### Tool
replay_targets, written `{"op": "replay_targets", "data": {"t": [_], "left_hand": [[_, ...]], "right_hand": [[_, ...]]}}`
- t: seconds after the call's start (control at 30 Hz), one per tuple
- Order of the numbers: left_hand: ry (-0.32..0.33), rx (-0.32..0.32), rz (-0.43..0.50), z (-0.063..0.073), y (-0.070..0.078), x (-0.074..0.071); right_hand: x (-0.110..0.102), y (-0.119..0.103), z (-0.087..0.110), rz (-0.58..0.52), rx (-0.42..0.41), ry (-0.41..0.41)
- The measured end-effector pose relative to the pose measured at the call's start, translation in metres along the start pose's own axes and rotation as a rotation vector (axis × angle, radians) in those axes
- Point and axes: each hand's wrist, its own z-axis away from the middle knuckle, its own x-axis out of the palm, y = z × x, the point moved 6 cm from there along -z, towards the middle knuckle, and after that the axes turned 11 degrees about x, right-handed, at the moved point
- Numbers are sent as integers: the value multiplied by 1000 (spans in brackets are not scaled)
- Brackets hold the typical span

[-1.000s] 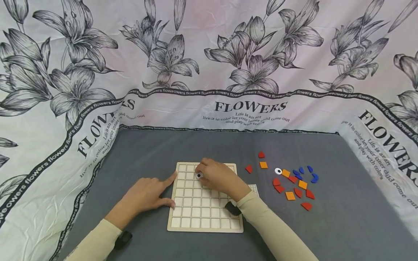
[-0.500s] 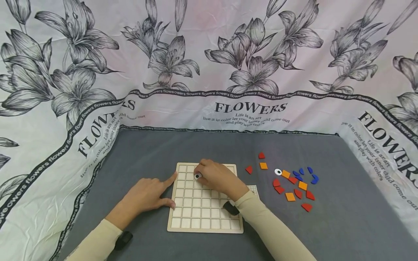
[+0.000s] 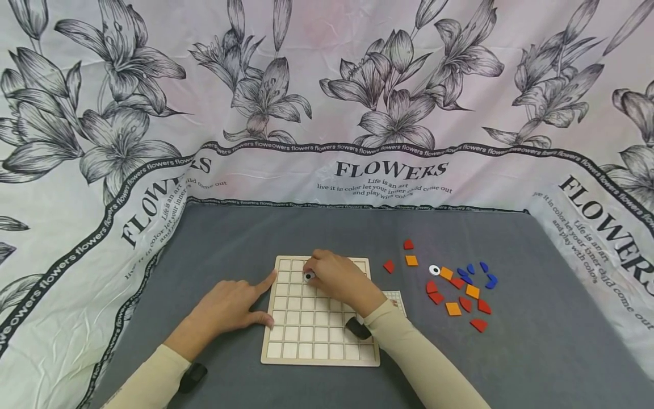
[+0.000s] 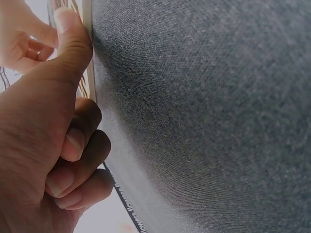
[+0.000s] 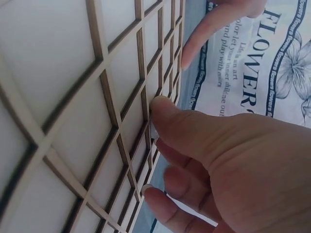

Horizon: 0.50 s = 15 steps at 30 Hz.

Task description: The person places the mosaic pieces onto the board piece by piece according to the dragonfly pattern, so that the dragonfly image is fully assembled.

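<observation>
A wooden grid board (image 3: 321,355) with pale square cells lies on the grey table. My right hand (image 3: 339,279) is over its upper part and pinches a small white disc with a black dot (image 3: 309,276) at a cell. In the right wrist view, the thumb (image 5: 167,111) and fingertips are right at the grid's bars, and the disc is mostly hidden. My left hand (image 3: 227,304) touches the board's left edge with index finger and thumb outstretched. In the left wrist view, the thumb (image 4: 73,39) rests at the board's rim, and the other fingers (image 4: 80,165) are curled below.
Right of the board lie scattered red pieces (image 3: 479,325), orange squares (image 3: 452,309), blue pieces (image 3: 483,267) and another white disc (image 3: 434,270). A small gridded card (image 3: 395,296) shows partly beneath the right forearm. Flower-printed cloth (image 3: 388,170) stands around the table.
My right hand has shifted slightly left with the white disc, then stayed nearly still. The left hand keeps its place at the board's edge.
</observation>
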Motion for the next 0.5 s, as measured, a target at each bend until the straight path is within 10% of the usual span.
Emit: {"op": "replay_targets", "data": {"t": [0.5], "left_hand": [[2,-5,-1,-1,0,2]], "right_hand": [[-6,-4,6,-3,-50,32]]}}
